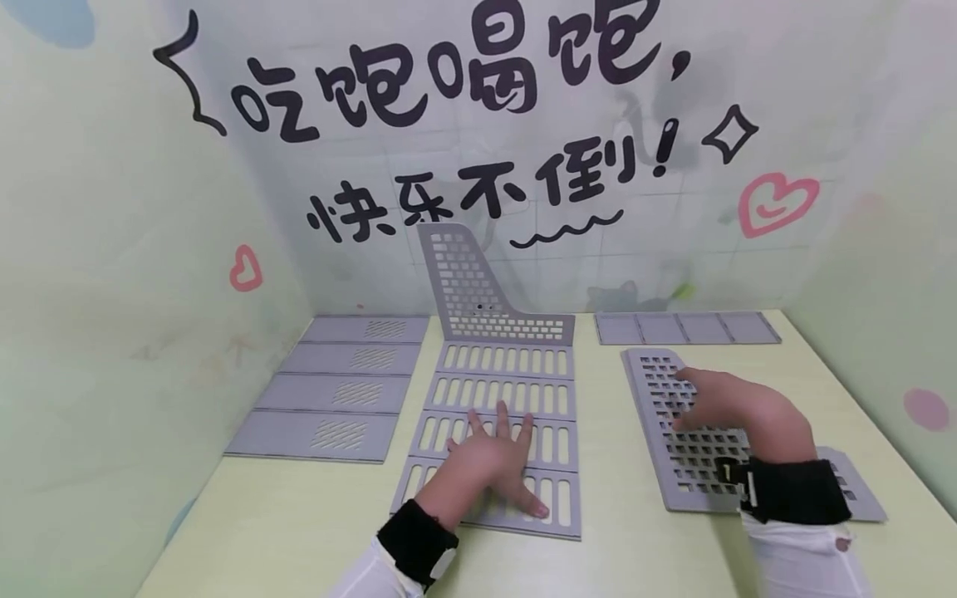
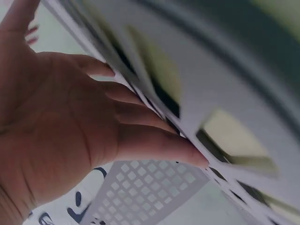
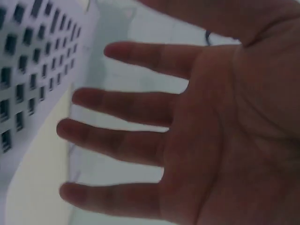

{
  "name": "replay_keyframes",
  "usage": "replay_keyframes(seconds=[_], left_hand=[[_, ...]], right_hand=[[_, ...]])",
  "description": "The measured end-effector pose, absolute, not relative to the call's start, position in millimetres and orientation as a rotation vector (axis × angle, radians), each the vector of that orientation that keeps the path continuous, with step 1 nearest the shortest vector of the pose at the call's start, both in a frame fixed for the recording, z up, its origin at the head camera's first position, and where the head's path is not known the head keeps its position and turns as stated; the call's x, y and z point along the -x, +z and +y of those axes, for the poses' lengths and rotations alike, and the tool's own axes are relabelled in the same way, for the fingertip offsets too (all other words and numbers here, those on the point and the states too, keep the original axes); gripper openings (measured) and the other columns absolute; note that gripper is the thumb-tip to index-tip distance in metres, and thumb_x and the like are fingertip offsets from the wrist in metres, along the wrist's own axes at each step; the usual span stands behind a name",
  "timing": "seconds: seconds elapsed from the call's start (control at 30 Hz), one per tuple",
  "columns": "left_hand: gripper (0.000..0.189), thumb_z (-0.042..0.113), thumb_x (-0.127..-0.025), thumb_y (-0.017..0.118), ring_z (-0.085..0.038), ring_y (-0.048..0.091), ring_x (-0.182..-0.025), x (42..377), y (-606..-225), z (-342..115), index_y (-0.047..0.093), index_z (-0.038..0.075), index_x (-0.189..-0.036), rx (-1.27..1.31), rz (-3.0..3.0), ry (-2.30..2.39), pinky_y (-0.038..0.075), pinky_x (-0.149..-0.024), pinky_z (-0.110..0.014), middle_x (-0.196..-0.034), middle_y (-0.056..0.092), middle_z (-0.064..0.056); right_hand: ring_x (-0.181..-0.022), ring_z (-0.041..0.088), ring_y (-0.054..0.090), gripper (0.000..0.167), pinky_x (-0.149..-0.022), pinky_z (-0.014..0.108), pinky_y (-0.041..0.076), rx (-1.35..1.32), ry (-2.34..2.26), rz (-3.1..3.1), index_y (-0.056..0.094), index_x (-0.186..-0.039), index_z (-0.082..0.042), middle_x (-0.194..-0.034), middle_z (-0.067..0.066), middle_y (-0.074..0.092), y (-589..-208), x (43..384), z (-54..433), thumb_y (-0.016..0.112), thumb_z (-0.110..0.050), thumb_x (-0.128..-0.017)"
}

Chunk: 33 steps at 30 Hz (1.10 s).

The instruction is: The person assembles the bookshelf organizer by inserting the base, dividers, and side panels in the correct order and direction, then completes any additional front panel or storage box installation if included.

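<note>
Head view shows the left hand (image 1: 489,465) on the slotted panel (image 1: 516,378), fingers spread wide, gripping nothing. This panel runs the long way from the person out to a standing panel (image 1: 493,292) at its far end. The right hand (image 1: 733,407) hangs over the grid panel (image 1: 658,428), which lies to the right, its narrow end far and its wide end near. Those fingers are straight and apart, holding nothing. The right hand is much nearer to the grid panel than the left hand
</note>
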State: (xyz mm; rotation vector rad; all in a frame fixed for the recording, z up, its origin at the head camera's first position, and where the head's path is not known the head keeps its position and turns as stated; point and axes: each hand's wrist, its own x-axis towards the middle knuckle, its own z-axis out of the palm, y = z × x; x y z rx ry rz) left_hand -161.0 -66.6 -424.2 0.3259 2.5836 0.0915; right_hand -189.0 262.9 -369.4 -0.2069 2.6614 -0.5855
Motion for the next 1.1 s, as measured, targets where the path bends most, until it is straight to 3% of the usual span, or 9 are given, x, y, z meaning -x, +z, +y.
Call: replay_keyframes(seconds=[0.1,0.23,0.33,0.47,0.57,0.73,0.87,0.97,1.1], left_hand=[[0.139,0.074,-0.065,0.09,-0.062,-0.003,-0.16,162.2,-418.5,-69.0,0.012,0.032,-0.173,-0.323,2.571,0.145,0.022,-0.115,-0.089,-0.181,-0.004,-0.016],[0.131,0.063,-0.067,0.095,-0.062,0.006,-0.16,165.4,-412.6,-74.8,0.023,0.032,-0.171,-0.348,2.594,0.167,0.033,-0.116,-0.083,-0.181,0.007,-0.015],[0.125,0.054,-0.068,0.098,-0.063,0.013,-0.159,168.2,-409.9,-75.9,0.029,0.031,-0.17,-0.386,2.619,0.143,0.042,-0.113,-0.079,-0.18,0.014,-0.016],[0.126,0.05,-0.067,0.1,-0.065,0.014,-0.157,167.7,-409.9,-75.6,0.03,0.028,-0.169,-0.411,2.614,0.129,0.043,-0.111,-0.08,-0.179,0.015,-0.019],[0.126,0.05,-0.067,0.1,-0.066,0.014,-0.156,166.2,-410.3,-75.8,0.03,0.027,-0.17,-0.418,2.613,0.126,0.042,-0.112,-0.079,-0.178,0.015,-0.02],[0.125,0.051,-0.068,0.099,-0.066,0.016,-0.156,165.8,-412.6,-76.7,0.03,0.026,-0.169,-0.434,2.625,0.108,0.042,-0.112,-0.08,-0.178,0.016,-0.021],[0.125,0.05,-0.068,0.099,-0.066,0.015,-0.156,165.8,-412.7,-77.0,0.03,0.026,-0.17,-0.43,2.619,0.116,0.041,-0.112,-0.08,-0.178,0.015,-0.02],[0.125,0.051,-0.068,0.099,-0.066,0.014,-0.156,165.8,-412.8,-77.4,0.03,0.027,-0.169,-0.427,2.618,0.125,0.041,-0.112,-0.08,-0.178,0.015,-0.02],[0.125,0.051,-0.068,0.099,-0.066,0.014,-0.156,165.8,-413.5,-78.0,0.03,0.027,-0.169,-0.429,2.622,0.139,0.041,-0.112,-0.08,-0.179,0.015,-0.02]], right_hand=[[-0.134,0.055,0.05,0.097,-0.114,0.072,0.042,0.153,-0.628,2.63,0.031,-0.157,0.015,-0.148,0.042,0.048,-380.5,194.3,280.2,0.085,-0.024,-0.087],[-0.129,0.054,0.052,0.107,-0.114,0.071,0.042,0.069,-0.599,2.646,0.023,-0.157,0.019,-0.144,0.044,0.048,-392.2,200.9,285.6,0.087,-0.028,-0.085],[-0.115,0.052,0.055,0.097,-0.104,0.066,0.049,-0.009,-0.495,2.662,0.038,-0.144,0.02,-0.128,0.043,0.053,-398.5,201.4,288.0,0.089,-0.036,-0.084],[-0.091,0.038,0.06,0.07,-0.083,0.05,0.053,-0.085,-0.441,2.658,0.055,-0.112,0.013,-0.099,0.026,0.059,-407.0,200.1,293.6,0.09,-0.041,-0.083],[-0.087,0.033,0.063,0.074,-0.081,0.047,0.054,-0.103,-0.489,2.653,0.051,-0.114,0.015,-0.094,0.021,0.061,-412.1,200.2,299.7,0.089,-0.041,-0.084],[-0.1,0.045,0.057,0.109,-0.092,0.059,0.053,-0.056,-0.567,2.7,0.027,-0.141,0.026,-0.111,0.039,0.054,-414.0,202.8,309.5,0.091,-0.04,-0.082],[-0.115,0.057,0.047,0.127,-0.106,0.071,0.044,0.002,-0.666,2.76,0.007,-0.154,0.027,-0.135,0.056,0.034,-409.1,202.2,313.7,0.091,-0.035,-0.082],[-0.126,0.061,0.044,0.124,-0.112,0.074,0.039,0.067,-0.744,2.825,0.003,-0.155,0.027,-0.143,0.058,0.029,-402.8,201.6,313.8,0.089,-0.027,-0.085],[-0.124,0.058,0.056,0.104,-0.103,0.069,0.048,0.157,-0.832,2.907,0.003,-0.161,0.02,-0.142,0.051,0.045,-390.4,201.8,309.3,0.076,-0.019,-0.097]])
